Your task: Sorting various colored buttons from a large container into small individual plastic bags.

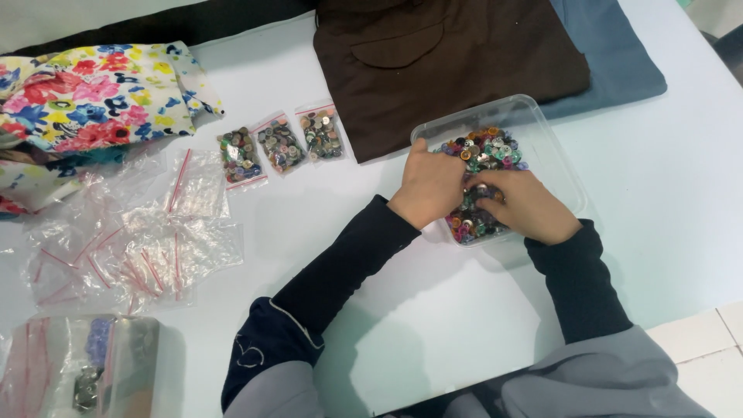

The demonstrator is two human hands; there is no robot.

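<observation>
A clear plastic tub [542,128] on the white table [681,201] holds a heap of small mixed-colour buttons [486,151]. Both the left hand [427,186] and right hand [526,205] dig into that heap, fingers curled among buttons; what they pinch is hidden. Three small zip bags [280,145] nearby hold buttons too.

I am seeing a person wearing long, close-fitting black sleeves running down to both wrists, leaving the left hand [428,186] and the right hand [530,205] bare. A loose grey garment with pale edging is draping over both upper arms.
</observation>
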